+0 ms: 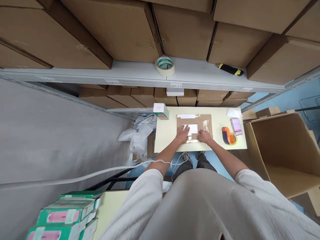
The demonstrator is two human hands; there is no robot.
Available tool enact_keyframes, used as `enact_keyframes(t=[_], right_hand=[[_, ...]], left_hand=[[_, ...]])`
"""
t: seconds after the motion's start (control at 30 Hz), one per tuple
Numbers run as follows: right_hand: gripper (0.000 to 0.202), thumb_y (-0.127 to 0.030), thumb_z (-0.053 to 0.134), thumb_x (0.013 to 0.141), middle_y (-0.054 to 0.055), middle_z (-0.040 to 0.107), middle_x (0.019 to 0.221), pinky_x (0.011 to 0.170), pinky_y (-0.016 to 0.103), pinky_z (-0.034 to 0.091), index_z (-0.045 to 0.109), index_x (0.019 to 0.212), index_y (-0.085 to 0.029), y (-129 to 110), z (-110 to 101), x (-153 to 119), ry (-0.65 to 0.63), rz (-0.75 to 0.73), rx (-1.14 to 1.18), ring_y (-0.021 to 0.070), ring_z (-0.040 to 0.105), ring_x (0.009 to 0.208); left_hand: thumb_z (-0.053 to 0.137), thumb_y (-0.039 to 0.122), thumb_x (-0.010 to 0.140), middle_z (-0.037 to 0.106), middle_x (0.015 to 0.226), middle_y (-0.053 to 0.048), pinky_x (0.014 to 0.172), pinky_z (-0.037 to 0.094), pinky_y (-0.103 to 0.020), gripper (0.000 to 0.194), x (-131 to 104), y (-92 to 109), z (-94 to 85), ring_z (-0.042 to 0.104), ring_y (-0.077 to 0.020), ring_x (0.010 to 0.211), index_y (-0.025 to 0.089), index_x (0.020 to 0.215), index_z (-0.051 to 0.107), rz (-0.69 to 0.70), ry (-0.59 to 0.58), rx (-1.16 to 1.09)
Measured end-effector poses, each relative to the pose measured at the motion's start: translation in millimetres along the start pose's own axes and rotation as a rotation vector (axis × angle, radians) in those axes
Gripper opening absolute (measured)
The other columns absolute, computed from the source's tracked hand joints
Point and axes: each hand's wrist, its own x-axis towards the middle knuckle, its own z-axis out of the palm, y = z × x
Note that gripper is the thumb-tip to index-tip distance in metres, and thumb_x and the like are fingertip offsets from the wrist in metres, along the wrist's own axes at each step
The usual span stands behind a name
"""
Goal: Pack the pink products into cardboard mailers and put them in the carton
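Observation:
A brown cardboard package [181, 122] with shiny clear tape along its edges lies on the pale yellow table [165, 135]. On top of it is a white label [193, 128]. My left hand [183, 134] rests flat with fingers spread on the label's left part and the cardboard. Just right of the label, my right hand [204, 136] is closed against the cardboard. Its fingertips are hidden, so anything pinched in them does not show. To the right are an orange and blue tape dispenser [227, 136] and a pink-purple item [236, 126], blurred out.
A small green and white box [161, 111] stands at the table's back left corner. A tape roll [165, 66] and a utility knife [230, 69] lie on the shelf above. A large open carton [285, 146] stands right. A white cable [100, 172] crosses at left.

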Motion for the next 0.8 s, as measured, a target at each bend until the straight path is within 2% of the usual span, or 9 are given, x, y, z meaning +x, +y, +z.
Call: enact_keyframes(t=[0.07,0.17,0.3,0.4,0.5,0.63,0.73,0.8], right_hand=[[0.041,-0.03,0.05,0.101,0.016,0.075,0.135,0.098,0.041,0.057,0.071,0.136,-0.019,5,-1,4,0.007,-0.001,0.036,0.0331,0.07,0.12],[0.043,-0.027,0.047,0.1,0.015,0.066,0.147,0.105,0.041,0.054,0.07,0.137,-0.019,17,-4,11,0.115,0.015,0.086,0.032,0.065,0.129],[0.051,-0.033,0.051,0.098,0.018,0.051,0.159,0.114,0.049,0.049,0.06,0.146,-0.018,34,-6,24,0.241,0.101,0.095,0.0373,0.054,0.139],[0.064,-0.044,0.06,0.095,0.019,0.043,0.162,0.118,0.056,0.044,0.049,0.154,-0.021,43,-5,37,0.243,0.182,0.129,0.0399,0.049,0.142],[0.067,-0.051,0.062,0.092,0.02,0.044,0.156,0.117,0.059,0.044,0.046,0.152,-0.024,47,-2,49,0.216,0.225,0.186,0.0412,0.047,0.143],[0.062,-0.055,0.064,0.089,0.019,0.049,0.15,0.116,0.058,0.044,0.051,0.142,-0.024,51,1,58,0.244,0.259,0.244,0.0422,0.047,0.14],[0.055,-0.052,0.064,0.088,0.019,0.053,0.145,0.115,0.061,0.043,0.053,0.135,-0.025,56,1,59,0.307,0.247,0.305,0.0419,0.05,0.136],[0.052,-0.051,0.063,0.088,0.019,0.054,0.145,0.116,0.063,0.04,0.053,0.132,-0.026,58,0,58,0.337,0.241,0.314,0.042,0.049,0.136]], left_hand=[[0.058,0.026,0.091,0.029,0.181,-0.014,0.135,0.014,-0.067,0.083,-1,-4,-2.3,0.02,-0.0409,0.169,0.024,0.171,0.037,0.01,0.015,-0.024],[0.057,0.026,0.094,0.029,0.181,-0.017,0.135,0.016,-0.063,0.076,-4,-9,-6.3,0.022,-0.0399,0.168,0.022,0.169,0.041,-0.014,0.065,-0.043],[0.056,0.028,0.096,0.025,0.182,-0.019,0.133,0.018,-0.069,0.072,-4,-12,-11.8,0.021,-0.0451,0.167,0.021,0.166,0.043,-0.174,0.131,-0.083],[0.059,0.03,0.096,0.02,0.183,-0.019,0.13,0.024,-0.069,0.072,1,-14,-12.6,0.024,-0.0472,0.166,0.022,0.165,0.042,-0.283,0.117,-0.116],[0.063,0.032,0.094,0.019,0.183,-0.018,0.129,0.032,-0.065,0.076,4,-14,-10.5,0.028,-0.0471,0.164,0.023,0.165,0.041,-0.313,0.12,-0.168],[0.067,0.033,0.091,0.023,0.182,-0.019,0.127,0.038,-0.061,0.077,6,-15,-8.5,0.037,-0.0462,0.16,0.022,0.164,0.043,-0.346,0.187,-0.247],[0.071,0.032,0.089,0.029,0.179,-0.017,0.124,0.043,-0.058,0.068,7,-17,-9.9,0.046,-0.0449,0.154,0.023,0.154,0.053,-0.407,0.25,-0.307],[0.073,0.031,0.086,0.039,0.173,-0.016,0.12,0.046,-0.058,0.057,7,-18,-11.8,0.052,-0.0433,0.148,0.025,0.142,0.061,-0.444,0.298,-0.352]])
